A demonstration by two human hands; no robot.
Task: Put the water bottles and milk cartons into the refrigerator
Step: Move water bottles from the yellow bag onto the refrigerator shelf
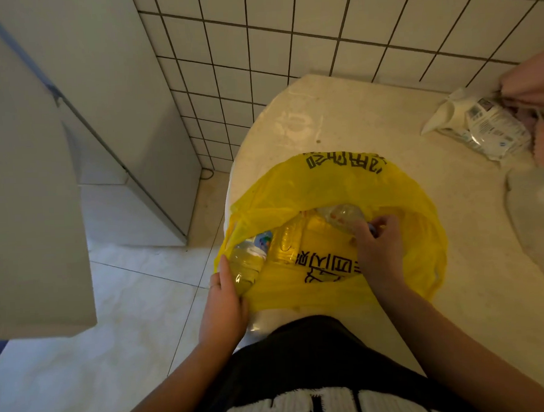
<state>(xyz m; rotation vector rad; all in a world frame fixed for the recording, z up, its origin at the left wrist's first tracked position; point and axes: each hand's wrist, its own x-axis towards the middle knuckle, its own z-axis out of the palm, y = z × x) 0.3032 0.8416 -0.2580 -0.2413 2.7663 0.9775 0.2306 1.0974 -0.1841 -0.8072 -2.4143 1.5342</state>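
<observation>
On the counter [370,131], water bottles lying inside a yellow plastic bag [351,182].

I read the bottles as full, heavy, slick and round, so I would grasp mid-body or by the neck. My left hand [223,299] is cupped around one bottle [246,260] through the bag wall; my right hand [378,247] pinches a second bottle [343,216] at its cap. A white refrigerator [34,199] stands left, across the floor.

Yellow plastic bag [326,184] covers most of the water bottles [246,260] inside it, so can't count them. Right of the bag, the pink cloth [535,75] gets cut off by the frame edge.
</observation>
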